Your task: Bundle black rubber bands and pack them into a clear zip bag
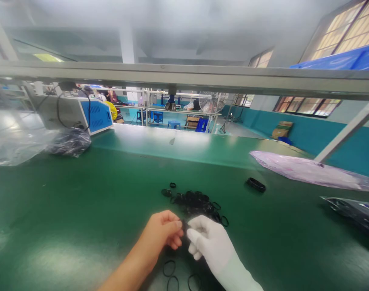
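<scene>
My bare left hand and my white-gloved right hand meet just in front of me, both with fingers pinched. Between their fingertips is a small black piece, mostly covered by the fingers; its exact kind does not show. Right behind the hands lies a loose pile of black rings, thin and round like rubber bands or seals. Closer to me, several single black rings lie flat on the green tabletop.
A black oval band lies right of the pile. Plastic bags and a bag of dark parts are at the right. A blue-and-grey machine and clear bags stand left. A metal shelf rail crosses above.
</scene>
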Demonstrator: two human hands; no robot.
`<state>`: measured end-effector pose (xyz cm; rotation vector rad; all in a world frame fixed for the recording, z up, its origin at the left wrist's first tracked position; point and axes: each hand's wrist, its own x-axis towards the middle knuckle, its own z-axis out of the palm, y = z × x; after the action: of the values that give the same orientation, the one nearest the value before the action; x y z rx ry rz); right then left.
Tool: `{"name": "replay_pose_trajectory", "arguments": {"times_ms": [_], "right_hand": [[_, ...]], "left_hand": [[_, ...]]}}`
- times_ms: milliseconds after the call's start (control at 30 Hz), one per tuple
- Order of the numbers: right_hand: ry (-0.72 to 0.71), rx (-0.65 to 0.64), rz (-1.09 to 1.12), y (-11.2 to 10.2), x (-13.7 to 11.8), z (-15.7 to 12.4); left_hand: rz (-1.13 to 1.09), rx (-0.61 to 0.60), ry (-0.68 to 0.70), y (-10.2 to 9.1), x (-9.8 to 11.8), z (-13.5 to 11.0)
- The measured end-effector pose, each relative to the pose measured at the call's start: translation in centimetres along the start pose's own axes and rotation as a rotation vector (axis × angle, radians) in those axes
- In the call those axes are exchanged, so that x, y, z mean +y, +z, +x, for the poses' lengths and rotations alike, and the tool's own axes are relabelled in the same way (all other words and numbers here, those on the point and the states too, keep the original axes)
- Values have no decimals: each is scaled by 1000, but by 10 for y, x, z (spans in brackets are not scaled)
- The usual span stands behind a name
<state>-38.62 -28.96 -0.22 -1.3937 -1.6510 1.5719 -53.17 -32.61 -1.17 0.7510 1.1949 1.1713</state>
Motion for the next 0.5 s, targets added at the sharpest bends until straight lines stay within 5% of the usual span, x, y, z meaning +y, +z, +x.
{"name": "replay_pose_trajectory", "arguments": {"times_ms": [167, 433, 500], "right_hand": [[1, -37, 82, -6, 9, 7], [-128, -7, -57, 0, 3, -3], [-94, -32, -52, 0, 5, -1]], "left_hand": [[-32, 162, 51, -12, 5, 4], [-36, -59, 8, 2, -5, 2], [1, -25, 22, 3, -4, 0]]}}
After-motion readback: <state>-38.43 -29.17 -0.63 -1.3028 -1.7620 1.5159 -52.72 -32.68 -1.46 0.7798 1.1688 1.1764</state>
